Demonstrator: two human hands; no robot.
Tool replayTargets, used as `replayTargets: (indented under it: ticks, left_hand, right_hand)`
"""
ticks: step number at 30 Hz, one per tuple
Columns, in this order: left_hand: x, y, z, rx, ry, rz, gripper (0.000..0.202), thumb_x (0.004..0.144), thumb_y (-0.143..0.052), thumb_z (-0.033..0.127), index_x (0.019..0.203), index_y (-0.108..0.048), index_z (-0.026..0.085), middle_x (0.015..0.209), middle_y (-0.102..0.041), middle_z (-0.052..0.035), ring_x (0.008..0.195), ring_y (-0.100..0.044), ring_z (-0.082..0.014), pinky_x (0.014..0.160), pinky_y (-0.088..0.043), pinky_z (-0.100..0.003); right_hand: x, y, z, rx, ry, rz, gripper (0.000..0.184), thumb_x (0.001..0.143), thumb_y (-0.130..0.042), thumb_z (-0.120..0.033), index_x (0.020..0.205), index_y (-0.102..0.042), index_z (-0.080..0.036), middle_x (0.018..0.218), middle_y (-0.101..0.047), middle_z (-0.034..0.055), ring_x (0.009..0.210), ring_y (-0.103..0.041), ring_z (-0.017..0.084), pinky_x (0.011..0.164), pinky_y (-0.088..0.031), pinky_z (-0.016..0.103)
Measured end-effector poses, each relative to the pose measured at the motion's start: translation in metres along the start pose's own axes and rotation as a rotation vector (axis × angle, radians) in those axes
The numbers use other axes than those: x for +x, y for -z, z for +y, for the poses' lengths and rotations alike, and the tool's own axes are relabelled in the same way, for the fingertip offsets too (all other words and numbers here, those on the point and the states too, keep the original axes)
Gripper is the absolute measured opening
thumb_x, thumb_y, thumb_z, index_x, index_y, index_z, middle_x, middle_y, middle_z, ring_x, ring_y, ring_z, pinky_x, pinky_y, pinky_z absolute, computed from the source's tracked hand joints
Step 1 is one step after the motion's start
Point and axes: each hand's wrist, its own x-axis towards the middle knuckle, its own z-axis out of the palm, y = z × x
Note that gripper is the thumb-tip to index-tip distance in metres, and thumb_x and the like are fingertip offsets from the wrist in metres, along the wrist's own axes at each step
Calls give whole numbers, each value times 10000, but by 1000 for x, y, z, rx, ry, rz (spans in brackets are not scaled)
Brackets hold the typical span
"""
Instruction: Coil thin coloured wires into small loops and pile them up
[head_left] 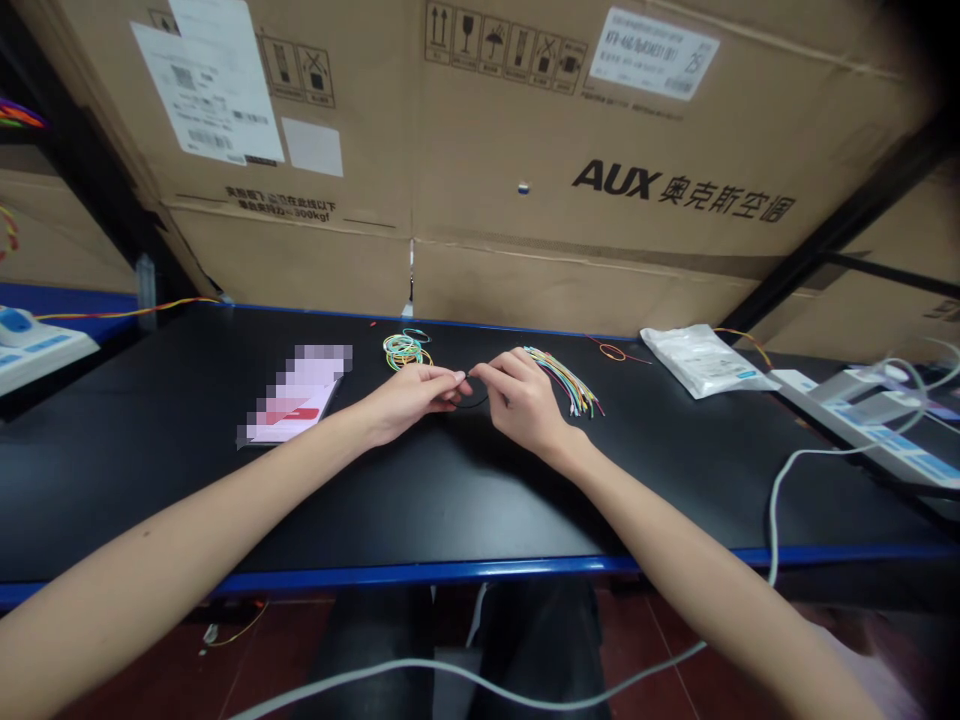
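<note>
Our left hand (411,395) and right hand (519,398), both nearly closed, pinching a thin black wire (474,404) between the fingertips, just above the black workbench (450,500), a bundle of coloured wires (562,380) beside the right hand, a coil of coloured wires (406,351) beyond the left hand

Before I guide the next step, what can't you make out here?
Head view:
- Thin black wire: its ends are hidden behind the left hand and right hand.
- Multicoloured thin wire bundle: tips too small to read.
- Pink-and-white paper sheet: print blurred by pixelation.
</note>
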Motion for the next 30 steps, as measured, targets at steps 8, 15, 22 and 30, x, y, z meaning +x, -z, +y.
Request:
replayTargets:
  ticks: [8,15,22,30]
  left_hand:
    - [-5,-3,6,342,-217,146,172,758,-669,317,821,-754,182,875,-734,-44,867,-633,-193,868,-473,-355]
    - [-3,-4,4,219,-163,89,283,778,-653,431,741,-715,157,744,-675,-36,749,-602,-163,783,-491,-334]
    - [1,1,-2,113,-115,9,270,786,-652,412,756,-722,153,761,-651,-40,727,-569,-131,781,-491,-330]
    - [-7,0,5,790,-555,202,196,834,-590,305,840,-746,187,805,-705,-47,779,-611,-183,786,-462,-331]
  right_hand:
    - [1,1,-3,-35,18,17,294,866,-418,-29,874,-664,-190,760,-580,60,726,-449,182,656,-426,317]
    - [1,-1,-2,-64,-10,78,278,865,-434,-29,900,-651,-200,769,-592,57,735,-459,187,677,-421,325]
    - [1,0,-1,-48,17,55,281,857,-435,-19,899,-653,-192,772,-594,58,739,-466,182,681,-429,316]
    - [0,-1,-1,38,-14,25,262,866,-440,-42,890,-654,-191,753,-592,53,708,-464,174,643,-422,310]
